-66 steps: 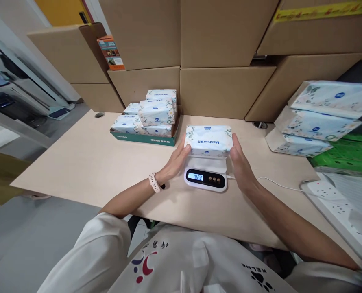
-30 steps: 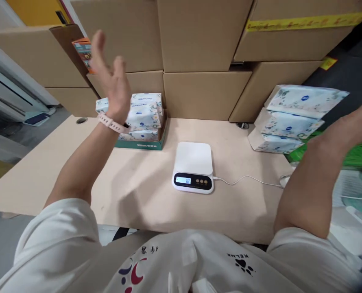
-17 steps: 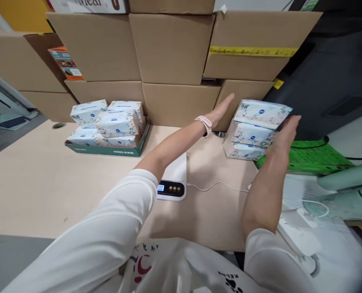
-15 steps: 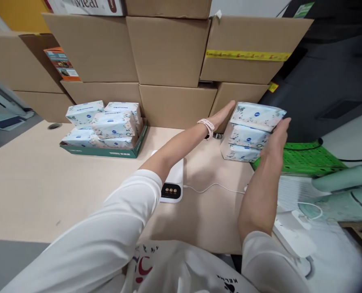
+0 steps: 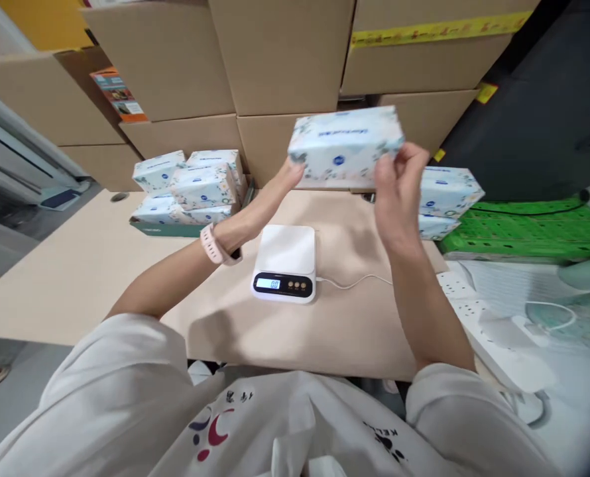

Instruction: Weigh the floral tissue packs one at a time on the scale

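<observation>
A floral tissue pack (image 5: 345, 149) is held up in the air between my two hands, above and behind the scale. My left hand (image 5: 288, 179) grips its left end, and my right hand (image 5: 399, 189) pinches the right end with the thumb in front. Below stands a white digital scale (image 5: 286, 255), its plate bare and its lit display reading 0.0. To the right, partly behind my right hand, two more tissue packs (image 5: 444, 192) are stacked. On the left, several tissue packs (image 5: 203, 185) are piled in a green tray (image 5: 168, 229).
Cardboard boxes (image 5: 285, 59) form a wall along the back of the table (image 5: 295, 338). A white cable (image 5: 347, 286) runs right from the scale. At the right are a green plastic crate (image 5: 528, 228) and a white power strip (image 5: 504, 351).
My hands have lifted the top tissue pack off the right stack and carried it left, toward the scale. Two packs stay in that stack. The view has shifted, uncovering the scale's display.
</observation>
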{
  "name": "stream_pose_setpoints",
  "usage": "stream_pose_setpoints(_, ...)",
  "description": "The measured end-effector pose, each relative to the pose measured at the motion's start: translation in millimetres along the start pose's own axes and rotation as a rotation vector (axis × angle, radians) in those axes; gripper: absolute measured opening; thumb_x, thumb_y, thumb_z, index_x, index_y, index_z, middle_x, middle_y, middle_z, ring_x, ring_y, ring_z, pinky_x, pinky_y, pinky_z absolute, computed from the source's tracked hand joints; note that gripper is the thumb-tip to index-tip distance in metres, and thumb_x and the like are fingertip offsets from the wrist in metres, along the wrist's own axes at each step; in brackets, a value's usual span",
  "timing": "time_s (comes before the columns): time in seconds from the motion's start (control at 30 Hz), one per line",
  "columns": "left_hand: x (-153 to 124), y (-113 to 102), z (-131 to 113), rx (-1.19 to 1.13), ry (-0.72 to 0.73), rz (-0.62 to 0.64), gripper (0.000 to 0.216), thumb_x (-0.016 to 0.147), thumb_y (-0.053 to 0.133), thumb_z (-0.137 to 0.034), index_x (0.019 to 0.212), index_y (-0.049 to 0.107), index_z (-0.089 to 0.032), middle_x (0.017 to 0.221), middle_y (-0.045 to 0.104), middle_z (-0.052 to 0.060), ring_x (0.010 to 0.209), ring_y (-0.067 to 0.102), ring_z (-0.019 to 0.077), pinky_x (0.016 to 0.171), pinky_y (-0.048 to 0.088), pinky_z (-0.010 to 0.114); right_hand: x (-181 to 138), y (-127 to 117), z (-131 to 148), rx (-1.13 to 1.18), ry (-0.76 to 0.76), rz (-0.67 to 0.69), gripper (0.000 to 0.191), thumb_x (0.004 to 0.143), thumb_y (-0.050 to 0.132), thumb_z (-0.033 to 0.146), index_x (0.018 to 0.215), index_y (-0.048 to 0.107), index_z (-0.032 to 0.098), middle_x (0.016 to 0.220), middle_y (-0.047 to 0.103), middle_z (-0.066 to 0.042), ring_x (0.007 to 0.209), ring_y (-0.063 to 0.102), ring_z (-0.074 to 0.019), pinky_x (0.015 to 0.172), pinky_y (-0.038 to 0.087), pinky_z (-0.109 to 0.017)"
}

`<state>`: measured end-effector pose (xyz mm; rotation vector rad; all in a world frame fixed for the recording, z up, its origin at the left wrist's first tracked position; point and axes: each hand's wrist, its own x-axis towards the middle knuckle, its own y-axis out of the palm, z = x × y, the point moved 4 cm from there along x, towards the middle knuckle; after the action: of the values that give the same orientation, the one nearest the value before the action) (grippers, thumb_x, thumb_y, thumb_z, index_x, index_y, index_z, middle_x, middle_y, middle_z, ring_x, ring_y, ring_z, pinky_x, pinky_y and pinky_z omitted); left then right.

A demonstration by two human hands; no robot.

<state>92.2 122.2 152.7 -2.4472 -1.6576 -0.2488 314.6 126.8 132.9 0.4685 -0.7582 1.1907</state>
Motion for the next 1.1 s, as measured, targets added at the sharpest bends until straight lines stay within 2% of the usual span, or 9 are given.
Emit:
stream_pose_setpoints(0.07,-44,-20,9,0.147,0.063,-0.026,0.059,0.106,0.055,-0.059,0.16,0.05,-0.036,0.175,0.039,-0.009,0.172,0.004,0.0255,0.142,0.006,0.041,-36,25,7,0.018,0.106,0.08,0.053,0.098,0.049,0.075,0.122,0.046,0.028,0.127,0.062,-0.01,0.123,0.067,-0.0259,0.112,0.057,-0.053)
stream_pose_setpoints(0.17,-90,-35,38,0.311,0.034,-0.043,0.081,0.1,0.053,-0.076,0.168,0.039,-0.033,0.18,0.03,-0.002,0.172,0.008,0.0318,0.143,0.009,0.046,-91,45,3,0.045,0.234,0.167,0.05,0.098,0.05,0.075,0.118,0.045,0.029,0.13,0.064,-0.009,0.121,0.069,-0.0244,0.109,0.06,-0.052)
stream_pose_setpoints(0.27,-115,-40,68,0.371,0.006,-0.027,0.082,0.103,0.044,-0.075,0.172,0.028,-0.034,0.181,0.027,0.0,0.172,0.009,0.0298,0.142,0.01,0.046,-134,51,-14,0.036,0.344,0.246,0.053,0.096,0.051,0.077,0.115,0.045,0.028,0.136,0.066,-0.012,0.119,0.071,-0.025,0.109,0.059,-0.052)
stream_pose_setpoints(0.37,-128,-41,91,0.341,-0.024,-0.005,0.084,0.103,0.043,-0.076,0.173,0.025,-0.033,0.181,0.027,0.0,0.172,0.009,0.0278,0.142,0.012,0.043,-159,49,-28,-0.023,0.406,0.292,0.057,0.093,0.053,0.08,0.113,0.048,0.027,0.144,0.066,-0.015,0.128,0.069,-0.0291,0.116,0.053,-0.058)
stream_pose_setpoints(0.5,-142,-47,107,0.26,-0.123,-0.131,0.091,0.1,0.044,-0.08,0.173,0.024,-0.03,0.184,0.015,0.0,0.173,0.006,0.027,0.142,0.008,0.043,-168,42,-30,-0.066,0.379,0.272,0.055,0.098,0.046,0.078,0.119,0.056,0.028,0.153,0.062,-0.012,0.144,0.059,-0.029,0.126,0.041,-0.061)
stream_pose_setpoints(0.6,-149,-54,112,0.124,-0.167,-0.242,0.092,0.1,0.036,-0.082,0.174,0.019,-0.031,0.185,0.007,0.0,0.173,0.007,0.0255,0.14,0.013,0.045,-166,38,-26,-0.103,0.372,0.214,0.062,0.098,0.041,0.08,0.124,0.06,0.028,0.147,0.067,-0.012,0.144,0.058,-0.0296,0.127,0.039,-0.06)
stream_pose_setpoints(0.77,-153,-67,112,-0.088,-0.164,-0.214,0.087,0.101,0.021,-0.08,0.172,0.026,-0.031,0.184,0.016,0.0,0.172,0.013,0.0209,0.138,0.019,0.042,-161,38,-27,-0.125,0.357,0.189,0.072,0.098,0.036,0.083,0.135,0.061,0.027,0.147,0.065,-0.012,0.142,0.059,-0.0305,0.126,0.041,-0.059)
stream_pose_setpoints(0.93,-154,-73,114,-0.155,-0.169,-0.199,0.089,0.101,0.019,-0.079,0.172,0.029,-0.027,0.183,0.021,0.002,0.171,0.017,0.0201,0.137,0.022,0.04,-158,39,-31,-0.088,0.335,0.163,0.07,0.1,0.031,0.08,0.14,0.059,0.029,0.15,0.063,-0.011,0.143,0.059,-0.0292,0.127,0.04,-0.06)
stream_pose_setpoints(1.1,-148,-73,125,-0.143,-0.181,-0.212,0.1,0.093,0.026,-0.088,0.171,0.032,-0.024,0.182,0.023,0.006,0.171,0.017,0.0246,0.136,0.025,0.04,-158,39,-35,-0.07,0.335,0.16,0.075,0.098,0.03,0.083,0.14,0.058,0.029,0.149,0.064,-0.013,0.143,0.06,-0.029,0.125,0.043,-0.058)
